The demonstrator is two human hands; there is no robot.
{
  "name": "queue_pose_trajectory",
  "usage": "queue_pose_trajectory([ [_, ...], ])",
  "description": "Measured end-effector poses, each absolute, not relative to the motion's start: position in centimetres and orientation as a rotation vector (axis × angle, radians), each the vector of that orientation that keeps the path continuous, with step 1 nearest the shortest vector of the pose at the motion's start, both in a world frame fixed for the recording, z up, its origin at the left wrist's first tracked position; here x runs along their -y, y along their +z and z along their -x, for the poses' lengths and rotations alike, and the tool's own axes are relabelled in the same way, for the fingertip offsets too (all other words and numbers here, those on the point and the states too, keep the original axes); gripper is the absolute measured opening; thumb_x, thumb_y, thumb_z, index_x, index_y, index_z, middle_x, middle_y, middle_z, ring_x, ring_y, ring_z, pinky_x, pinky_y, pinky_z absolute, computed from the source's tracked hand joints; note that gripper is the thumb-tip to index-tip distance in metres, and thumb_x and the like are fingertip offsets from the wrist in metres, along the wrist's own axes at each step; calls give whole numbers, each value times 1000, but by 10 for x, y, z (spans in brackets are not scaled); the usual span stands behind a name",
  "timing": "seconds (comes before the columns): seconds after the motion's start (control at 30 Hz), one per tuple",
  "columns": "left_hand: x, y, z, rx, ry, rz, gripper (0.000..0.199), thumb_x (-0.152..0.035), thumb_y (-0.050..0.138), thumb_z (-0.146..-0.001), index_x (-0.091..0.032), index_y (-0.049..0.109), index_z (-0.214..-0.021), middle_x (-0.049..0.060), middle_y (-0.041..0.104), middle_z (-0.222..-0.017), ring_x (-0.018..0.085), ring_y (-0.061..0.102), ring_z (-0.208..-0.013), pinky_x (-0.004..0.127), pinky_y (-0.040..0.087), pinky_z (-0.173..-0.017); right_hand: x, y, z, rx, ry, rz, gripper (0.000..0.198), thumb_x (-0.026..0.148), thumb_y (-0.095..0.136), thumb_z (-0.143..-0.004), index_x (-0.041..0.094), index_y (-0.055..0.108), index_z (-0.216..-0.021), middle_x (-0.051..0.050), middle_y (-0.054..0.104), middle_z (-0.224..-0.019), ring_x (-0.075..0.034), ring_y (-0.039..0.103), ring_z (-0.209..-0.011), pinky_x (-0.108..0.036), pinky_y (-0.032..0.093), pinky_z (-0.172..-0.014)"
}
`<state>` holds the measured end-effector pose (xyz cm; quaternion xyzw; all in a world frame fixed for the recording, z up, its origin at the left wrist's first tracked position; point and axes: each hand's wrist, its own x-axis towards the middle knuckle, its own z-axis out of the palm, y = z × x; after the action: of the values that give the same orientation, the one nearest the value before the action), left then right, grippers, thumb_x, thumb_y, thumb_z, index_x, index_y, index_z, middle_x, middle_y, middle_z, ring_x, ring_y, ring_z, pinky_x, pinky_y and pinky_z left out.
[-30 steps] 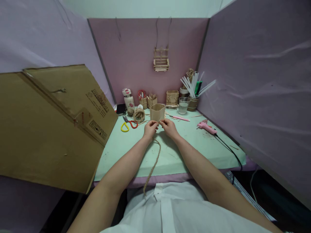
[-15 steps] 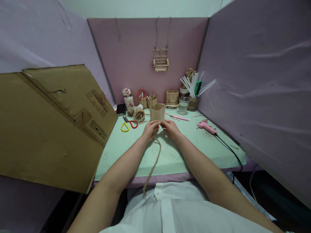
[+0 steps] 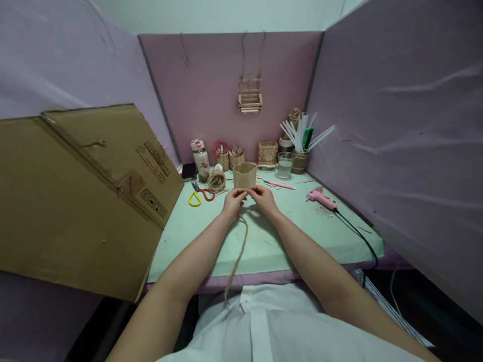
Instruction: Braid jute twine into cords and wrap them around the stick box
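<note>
Tan braided cord [image 3: 243, 244] runs from our hands at the centre of the frame down towards the bottom, its long axis leaning slightly left as it crosses the near edge of the tabletop [image 3: 181, 246]. Its lower end shows against our white clothing [image 3: 260, 327]; whether it rests there we cannot tell. The upper end comes out from beneath our left hand [image 3: 233, 202], so that hand is the nearer one, its fingers closed in a pinch on the cord. Our right hand [image 3: 263, 198] meets it fingertip to fingertip, thumb and forefinger drawn together, though we cannot make out whether they grip a strand or only touch it. Just beyond the fingertips stands a pale open-topped holder [image 3: 244, 176], upright; the scissors [image 3: 194, 199] and the twine roll [image 3: 217, 181] lie to the left of it, the pink glue gun [image 3: 322, 199] well apart at the right.

Compared with half a second ago, everything on the tabletop sits a touch lower in the frame, as does the back panel [image 3: 211, 100], which we take for a small head tilt. The cord bows less to the right, and our right hand's curled lower fingers show less.
</note>
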<state>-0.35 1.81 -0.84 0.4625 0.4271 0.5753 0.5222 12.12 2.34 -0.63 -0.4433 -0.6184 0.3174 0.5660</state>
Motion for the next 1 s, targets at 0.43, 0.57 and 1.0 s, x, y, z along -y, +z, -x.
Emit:
queue_pose_trajectory([
  [0.43, -17, 4, 12, -807, 1002, -701, 8, -18, 63, -70, -13, 57, -69, -2, 49, -55, 5, 42, -47, 15, 32, -44, -16, -3, -115, 1472, 752, 921, 11, 31, 59, -69, 20, 60, -68, 0, 56, -69, -13, 49, -65, -26, 40, -64],
  [0.57, -14, 0, 0, -995, 1337, -1134, 11, -17, 67, -65, -14, 61, -74, 0, 57, -63, 6, 48, -55, 19, 37, -52, -20, -4, -118, 1129, 1185, 967, 18, 35, 63, -63, 20, 56, -70, 4, 49, -59, -11, 45, -59, -22, 33, -53],
  [1.0, -11, -4, -2, -1148, 1317, -1432, 17, -30, 66, -64, -15, 67, -72, 1, 60, -61, 11, 50, -58, 24, 39, -56, -24, 1, -126, 997, 1338, 1082, 27, 46, 57, -69, 19, 53, -66, 1, 53, -62, -9, 44, -54, -21, 29, -45],
])
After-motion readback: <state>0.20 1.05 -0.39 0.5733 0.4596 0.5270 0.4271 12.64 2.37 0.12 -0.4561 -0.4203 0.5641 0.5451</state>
